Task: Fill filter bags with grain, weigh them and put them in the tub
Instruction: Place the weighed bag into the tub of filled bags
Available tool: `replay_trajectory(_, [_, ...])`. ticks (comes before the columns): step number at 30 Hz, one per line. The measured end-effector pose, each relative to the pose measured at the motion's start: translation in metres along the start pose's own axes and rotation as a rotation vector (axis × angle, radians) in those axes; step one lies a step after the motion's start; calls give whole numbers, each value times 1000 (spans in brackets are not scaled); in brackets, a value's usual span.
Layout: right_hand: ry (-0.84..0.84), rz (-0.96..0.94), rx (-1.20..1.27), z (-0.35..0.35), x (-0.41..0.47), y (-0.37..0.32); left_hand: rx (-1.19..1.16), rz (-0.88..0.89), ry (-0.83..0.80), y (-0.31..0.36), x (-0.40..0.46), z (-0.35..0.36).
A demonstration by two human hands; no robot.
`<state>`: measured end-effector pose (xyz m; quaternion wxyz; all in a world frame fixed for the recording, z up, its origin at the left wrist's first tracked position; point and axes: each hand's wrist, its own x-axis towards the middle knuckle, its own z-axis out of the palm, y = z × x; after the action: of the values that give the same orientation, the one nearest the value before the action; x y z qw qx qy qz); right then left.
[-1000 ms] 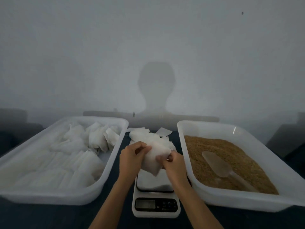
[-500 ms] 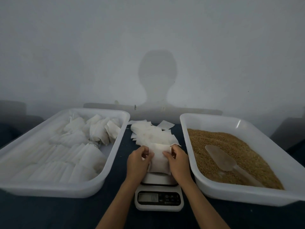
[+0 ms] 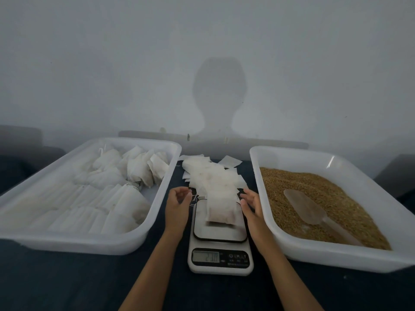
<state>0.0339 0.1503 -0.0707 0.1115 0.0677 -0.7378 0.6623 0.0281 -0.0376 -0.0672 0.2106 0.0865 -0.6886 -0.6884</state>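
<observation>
head view looks down on a dark table [image 3: 67, 283] with a white scale [image 3: 220, 248] at lower centre of the frame. a filled filter bag [image 3: 222, 208] lies flat on the scale's platform, toward its upper half. its long axis runs up and down the frame, the fuller, slightly darker end toward the bottom of the frame and the other end pointing up toward a loose pile of empty bags [image 3: 211, 176] lying on the table just above the scale. the bag's upper end overlaps the edge of that pile. thin strings trail off to the left of it.

the left hand [image 3: 178, 204] hovers just left of the platform, fingers loosely curled and holding nothing, apart from the bag. the right hand [image 3: 251, 204] sits just right of the platform with fingers relaxed and spread, also holding nothing; whether its fingertips brush the bag's edge cannot be told.

the scale's display [image 3: 206, 257] at the bottom of the unit shows digits, too blurred to read with certainty.

in the left half of the frame a white tub [image 3: 89, 243] holds rows of filled bags [image 3: 94, 198]. in the right half a second white tub [image 3: 336, 257] holds brown grain [image 3: 292, 187], with a clear scoop [image 3: 305, 207] lying on the grain, its handle angled toward the lower right.
</observation>
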Motion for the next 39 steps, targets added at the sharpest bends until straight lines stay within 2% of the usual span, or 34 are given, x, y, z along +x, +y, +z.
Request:
replay_trajectory(14, [-6,-31,53,0,0,4,24,6,-22,-2,0,0])
replay_trajectory(19, [-89,-76,-52,0,-2,1,92,7,-178,-4,-1,7])
replay_trajectory(23, [-119,-120,-160,1,0,-5,301,-39,-334,-1,-5,16])
replay_trajectory(27, [-132,-117,-210,4,2,-8,524,17,-363,9,-6,22])
replay_trajectory(31, [-142,-201,-134,13,-2,-30,476,35,-384,25,-7,23])
replay_trajectory(33, [-158,-250,-85,20,-4,-46,512,127,-357,38,-11,20])
replay_trajectory(37, [-185,-399,-45,39,0,-82,691,501,-127,76,-18,4])
replay_trajectory(39, [-218,-415,-22,54,5,-99,818,579,-31,99,-14,-7])
